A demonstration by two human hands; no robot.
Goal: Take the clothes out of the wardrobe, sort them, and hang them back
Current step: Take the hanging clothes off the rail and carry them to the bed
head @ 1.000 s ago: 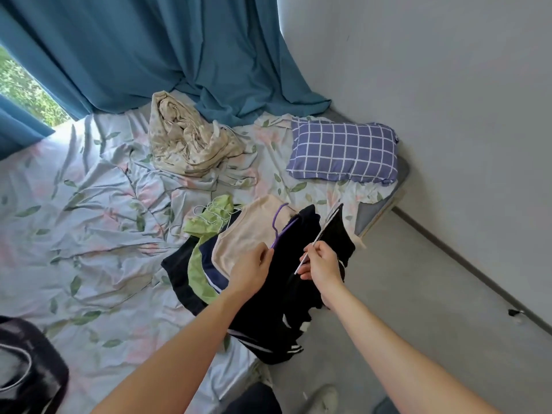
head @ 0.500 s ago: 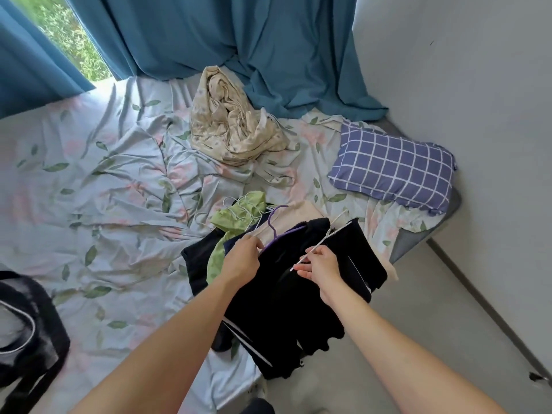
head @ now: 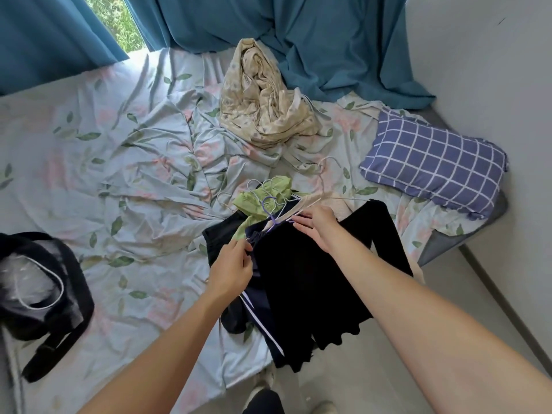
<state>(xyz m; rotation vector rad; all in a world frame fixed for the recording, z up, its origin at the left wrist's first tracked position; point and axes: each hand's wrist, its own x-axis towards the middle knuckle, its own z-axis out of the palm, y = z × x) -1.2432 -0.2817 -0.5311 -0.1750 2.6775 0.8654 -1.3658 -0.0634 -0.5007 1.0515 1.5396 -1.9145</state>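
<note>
A pile of clothes on hangers lies at the bed's near edge: a black garment (head: 304, 279) on top, a navy piece with white stripes (head: 263, 321), a green garment (head: 263, 195) and a beige one (head: 340, 204) beneath. My left hand (head: 231, 268) pinches the dark fabric at the black garment's upper left corner. At the garment's top edge my right hand (head: 318, 227) holds a white hanger (head: 298, 206); a purple hanger (head: 270, 212) lies beside it. More white hanger hooks (head: 324, 171) stick out behind the pile.
The bed (head: 119, 162) has a wrinkled floral sheet. A crumpled cream cloth (head: 263, 112) and a blue checked pillow (head: 433, 162) lie farther back. A black bag (head: 41, 294) sits at the left. Teal curtains (head: 298, 34) hang behind; grey floor (head: 448, 294) and wall at right.
The view has swung right and nearer to the pile. My left hand slid down to the black garment's left corner; my right hand moved up to the hanger at its top.
</note>
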